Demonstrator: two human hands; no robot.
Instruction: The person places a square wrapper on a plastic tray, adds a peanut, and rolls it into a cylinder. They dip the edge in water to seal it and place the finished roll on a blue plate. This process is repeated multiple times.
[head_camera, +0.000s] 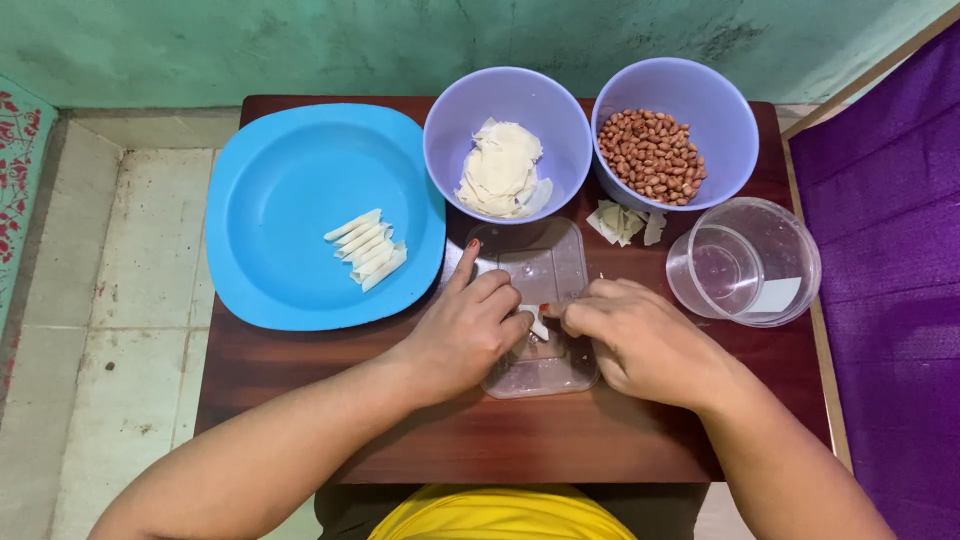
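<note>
Both hands meet over a clear rectangular plastic lid (545, 262) on a dark wooden table (560, 430). My left hand (470, 325) and my right hand (630, 335) pinch a small white wrapper piece (538, 324) between their fingertips. A blue plate (290, 190) to the left holds several rolled white wrappers (366, 249). Behind the hands, one lilac bowl (505, 100) holds a pile of thin white wrapper sheets (498, 170). A second lilac bowl (690, 95) holds peanuts (652, 155).
A clear round container (750, 262) lies on its side at the right. A few loose wrapper pieces (622, 222) lie in front of the peanut bowl. Purple cloth (890, 300) borders the table's right edge, a tiled floor (110, 330) its left, and a green wall stands behind.
</note>
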